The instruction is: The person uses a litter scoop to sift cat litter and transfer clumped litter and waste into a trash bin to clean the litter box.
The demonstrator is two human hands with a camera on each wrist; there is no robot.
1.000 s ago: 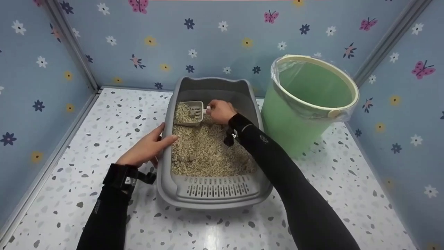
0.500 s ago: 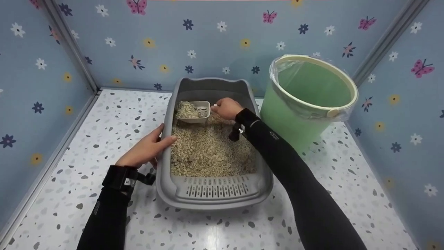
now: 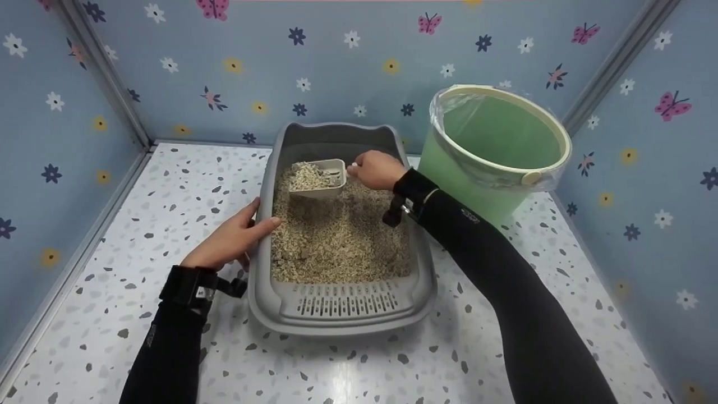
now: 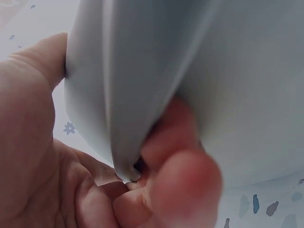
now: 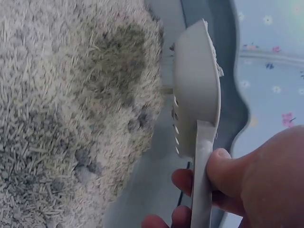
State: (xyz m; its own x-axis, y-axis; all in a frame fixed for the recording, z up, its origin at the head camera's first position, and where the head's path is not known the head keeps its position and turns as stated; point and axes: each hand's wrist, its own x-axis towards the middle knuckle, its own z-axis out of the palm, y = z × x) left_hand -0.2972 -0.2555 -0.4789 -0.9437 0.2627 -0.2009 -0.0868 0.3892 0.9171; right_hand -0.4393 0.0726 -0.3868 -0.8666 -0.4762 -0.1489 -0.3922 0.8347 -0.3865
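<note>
My right hand (image 3: pixel 378 170) grips the handle of a pale litter scoop (image 5: pixel 197 90), thumb on one side and fingers on the other. In the head view the slotted scoop is heaped with litter on its left part and hangs over the far end of a grey litter box (image 3: pixel 348 322). Below it, tan pellet litter (image 3: pixel 336 247) covers the box floor, with darker damp patches in the right wrist view. My left hand (image 3: pixel 233 238) holds the box's left rim, thumb on top. The left wrist view shows its fingers curled under the rim (image 4: pixel 126 95).
A green bin (image 3: pixel 465 174) with a clear plastic liner stands close by the box's far right side. Flower-patterned wall panels (image 3: pixel 325 56) enclose the back and sides. The speckled floor (image 3: pixel 162 224) lies around the box.
My right hand has lifted the scoop up off the litter and drawn it to the right. The left hand keeps its hold on the rim. The head view has shifted slightly.
</note>
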